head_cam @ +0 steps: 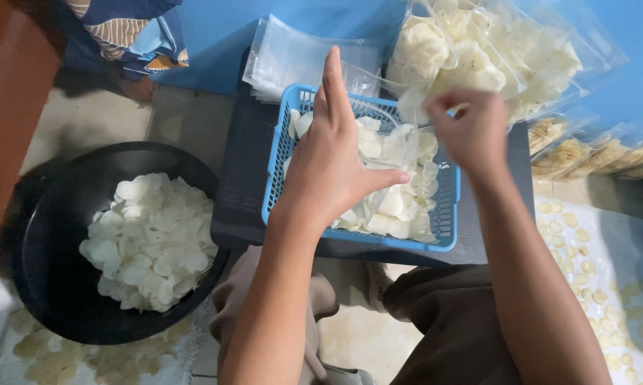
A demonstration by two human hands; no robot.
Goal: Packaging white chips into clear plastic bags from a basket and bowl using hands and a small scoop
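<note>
Two hands over blue basket (287, 153) of white chips (396, 203).
Left hand (332, 167) flat, released; right hand (471, 132) pinching clear bag (400, 107). Filled chip bags (492, 57) behind; empty clear bags (293, 57) stacked beside.

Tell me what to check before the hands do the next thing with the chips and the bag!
1. Left hand over the blue basket: ok.
2. Right hand pinching the clear bag: ok.
3. Bag mouth open: cannot tell.
4. White chips in the basket: ok.
5. More chips in the black bowl: ok.
6. Spare empty bags behind the basket: ok.
</note>
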